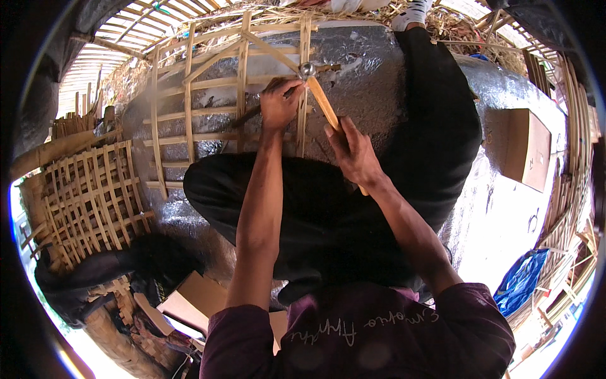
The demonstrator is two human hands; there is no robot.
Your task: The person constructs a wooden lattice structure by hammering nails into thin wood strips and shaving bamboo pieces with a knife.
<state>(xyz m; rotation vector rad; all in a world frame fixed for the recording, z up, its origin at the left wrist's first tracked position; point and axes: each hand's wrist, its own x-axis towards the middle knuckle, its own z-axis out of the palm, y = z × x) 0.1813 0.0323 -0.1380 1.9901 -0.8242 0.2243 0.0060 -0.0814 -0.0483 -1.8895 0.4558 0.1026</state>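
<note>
My right hand (pixel 355 151) is wrapped round the wooden handle of a hammer (pixel 325 104). The rounded metal head rests over, or just above, a crossing of slats. Close beside that head, my left hand (pixel 279 104) is closed in a pinch at the slat's edge. What its fingertips hold is too small to make out. Under both hands lies a lattice of pale bamboo slats (pixel 242 82), with a few diagonal pieces across its upper part. A dark stick (pixel 245 117) runs out from beneath my left hand.
The lattice lies on a shiny silver sheet (pixel 379 47) dusted with dirt. A woven bamboo panel (pixel 95 196) is at left, an open cardboard box (pixel 201 294) lower left. Another cardboard box (pixel 529 148) and a blue tarp (pixel 521 281) are at right. My black-trousered legs flank the work.
</note>
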